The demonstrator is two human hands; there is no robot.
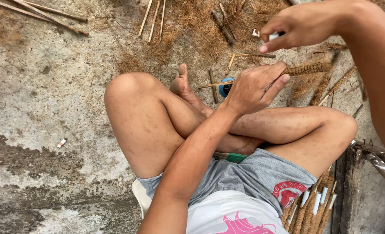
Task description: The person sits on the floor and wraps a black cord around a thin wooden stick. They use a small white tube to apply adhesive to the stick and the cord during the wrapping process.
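Right of centre in the frame, the left hand (254, 89) closes its fingers around one end of a rough, fibre-wound brown stick (307, 68). Above it at the upper right, the right hand (303, 26) pinches a small white piece (274, 37). Loose coir fibre (201, 26) and bare thin sticks (153, 19) litter the cracked concrete floor (49, 86) at the top, a blue spool (225, 86) lies behind the left hand, and finished wound sticks (309, 212) cluster at the lower right.

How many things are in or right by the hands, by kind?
Fibre-wrapped stick held in the left hand: 1
Small white piece pinched in the right hand: 1
Blue spool on the ground: 1
Fibre-wrapped sticks lying beside: 2
Total: 5
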